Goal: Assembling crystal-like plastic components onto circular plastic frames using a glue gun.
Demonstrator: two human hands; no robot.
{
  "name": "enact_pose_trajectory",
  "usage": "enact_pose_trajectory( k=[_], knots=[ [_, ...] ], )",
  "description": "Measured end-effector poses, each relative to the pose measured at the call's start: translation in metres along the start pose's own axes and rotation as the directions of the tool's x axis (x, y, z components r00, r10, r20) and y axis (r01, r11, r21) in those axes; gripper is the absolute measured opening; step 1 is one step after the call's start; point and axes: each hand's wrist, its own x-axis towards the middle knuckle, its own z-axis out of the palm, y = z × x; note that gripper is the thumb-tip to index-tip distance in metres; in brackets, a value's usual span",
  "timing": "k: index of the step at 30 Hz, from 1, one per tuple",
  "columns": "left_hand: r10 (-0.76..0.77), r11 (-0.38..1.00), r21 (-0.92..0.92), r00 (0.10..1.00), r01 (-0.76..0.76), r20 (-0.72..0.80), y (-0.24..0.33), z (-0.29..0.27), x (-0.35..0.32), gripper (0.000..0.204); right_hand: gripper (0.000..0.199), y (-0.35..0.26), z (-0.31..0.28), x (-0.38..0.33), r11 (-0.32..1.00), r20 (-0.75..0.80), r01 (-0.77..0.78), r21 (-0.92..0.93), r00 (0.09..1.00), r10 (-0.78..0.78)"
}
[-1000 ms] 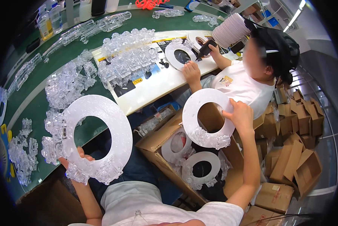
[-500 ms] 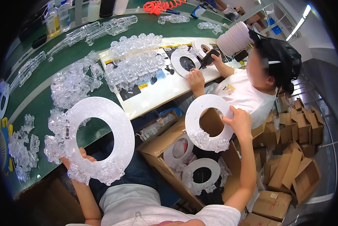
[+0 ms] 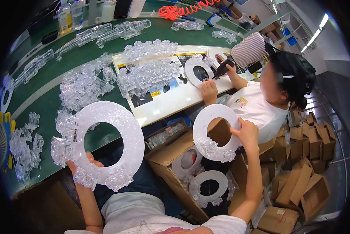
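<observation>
My left hand (image 3: pixel 93 160) grips a large white flat ring (image 3: pixel 134 144) by its lower left, fingers coming through the hole. Clear plastic parts (image 3: pixel 118 178) sit along that ring's left and lower edge. On the other side, my right hand (image 3: pixel 248 132) pinches the right rim of a second white ring (image 3: pixel 200 124), thumb on its face. Clear parts (image 3: pixel 208 147) cluster on its lower left. This ring is held above an open cardboard box (image 3: pixel 165 171), in which more white rings (image 3: pixel 222 180) with clear parts lie.
Heaps of clear plastic parts (image 3: pixel 85 85) cover the green bench (image 3: pixel 38 103) and a white printed board (image 3: pixel 163 107). To the right a co-worker (image 3: pixel 257 101) holds a black tool (image 3: pixel 224 68) beside another white ring (image 3: pixel 190 70). Cardboard boxes (image 3: pixel 311 132) crowd the floor.
The view has shifted slightly, so the bench and co-worker appear farther right. Both hands keep their rings; the right one sits a little lower in the picture.
</observation>
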Motion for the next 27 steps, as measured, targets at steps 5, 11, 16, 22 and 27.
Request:
enact_pose_trajectory(
  k=[5,11,16,22,27],
  knots=[
    [-0.003,1.0,-0.014,0.997,0.004,0.074,0.005,-0.01,-0.004,0.078,0.047,-0.003,0.007,0.005,0.999,-0.024,0.034,0.041,0.999,-0.033],
    [0.033,0.997,0.067,0.999,-0.033,0.004,0.002,-0.013,-0.01,0.076,0.045,-0.007,0.012,0.006,0.995,-0.044,0.079,0.052,0.996,-0.077],
    [0.113,0.988,0.118,0.987,-0.1,-0.113,-0.002,-0.008,-0.013,0.078,0.043,-0.007,0.019,0.008,0.992,-0.036,0.088,0.095,0.996,-0.085],
    [0.108,0.983,0.164,0.987,-0.087,-0.12,0.0,-0.01,-0.011,0.077,0.042,-0.008,0.017,0.007,0.992,-0.063,0.098,0.079,0.994,-0.093],
    [0.106,0.969,0.235,0.989,-0.079,-0.105,0.0,-0.012,-0.014,0.074,0.044,-0.01,0.018,0.007,0.991,-0.033,0.089,0.097,0.996,-0.086]
  ],
)
